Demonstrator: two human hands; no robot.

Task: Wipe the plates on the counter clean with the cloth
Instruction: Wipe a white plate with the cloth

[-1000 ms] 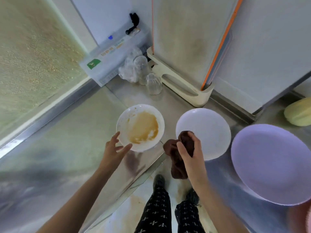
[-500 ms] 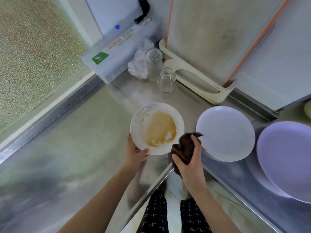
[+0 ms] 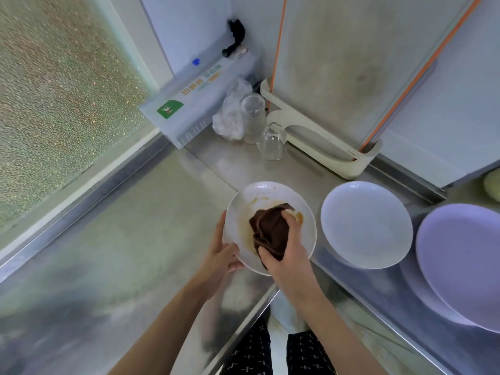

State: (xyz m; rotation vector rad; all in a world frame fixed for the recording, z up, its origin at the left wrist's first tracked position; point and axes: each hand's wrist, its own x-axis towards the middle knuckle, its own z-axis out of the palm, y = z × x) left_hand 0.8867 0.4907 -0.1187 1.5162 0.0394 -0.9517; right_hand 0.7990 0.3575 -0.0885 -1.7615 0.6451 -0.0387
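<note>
A single head-worn camera looks steeply down from close above the bench (image 3: 135, 266) corner, facing the walls.

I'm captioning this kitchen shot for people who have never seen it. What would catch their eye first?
First the dirty plate at centre, smeared with brown sauce, where the right hand presses a dark brown cloth into it while the left hand grips its near-left rim. To its right on the steel counter sit a clean white plate and a lilac plate. Behind stand two upturned glasses.
</note>
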